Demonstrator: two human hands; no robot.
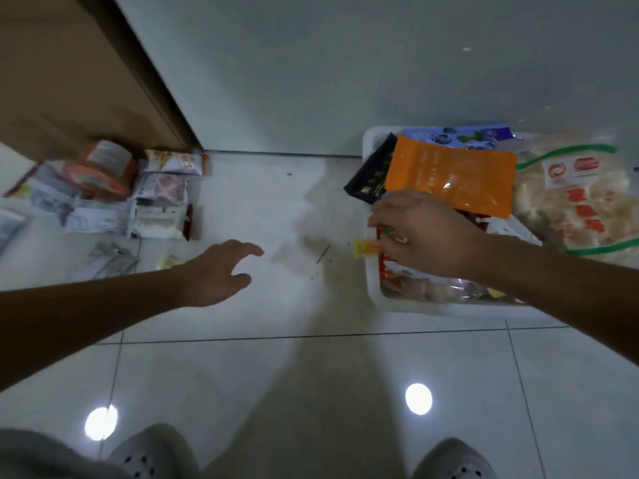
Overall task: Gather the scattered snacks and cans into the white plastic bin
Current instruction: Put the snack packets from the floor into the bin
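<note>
The left arm reaches in from the left edge, bare forearm stretched forward, and the left hand (221, 271) hangs palm down with its fingers loosely spread, slightly bent and holding nothing. The right arm comes in from the right edge and angles to the left. The right hand (422, 233) is turned knuckles up, its fingers curled down and pinching a small yellow sachet (367, 248).

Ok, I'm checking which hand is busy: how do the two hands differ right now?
The left hand is open and empty; the right hand pinches a yellow packet. The left hand is over the floor, nearer the snack pile; the right hand is over the bin's left rim. Both are palm down.
</note>
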